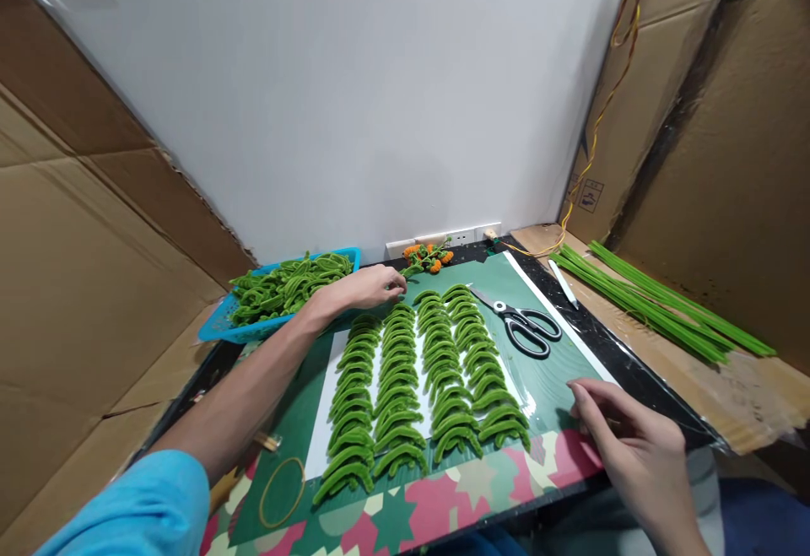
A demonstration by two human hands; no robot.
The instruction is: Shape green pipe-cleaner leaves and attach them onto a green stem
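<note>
My left hand (pixel 372 286) reaches over the far end of the rows, its fingers curled together and pointing down; whatever they hold, if anything, is hidden. Below it, curved fuzzy green pipe-cleaner pieces (pixel 396 404) lie in several neat columns on a white sheet (pixel 321 429). Just beyond the fingertips is a small bunch of orange flowers with green stems (pixel 434 257). My right hand (pixel 639 446) hovers at the near right edge of the table, thumb and forefinger closed together with nothing visible between them. Black-handled scissors (pixel 528 328) lie right of the columns.
A blue basket (pixel 218 326) heaped with fuzzy green pieces (pixel 291 286) stands at the back left. Thin green sticks (pixel 645 307) and a white pen-like tool (pixel 563 283) lie to the right. A rubber band (pixel 282 493) rests near the front. Cardboard walls flank the table.
</note>
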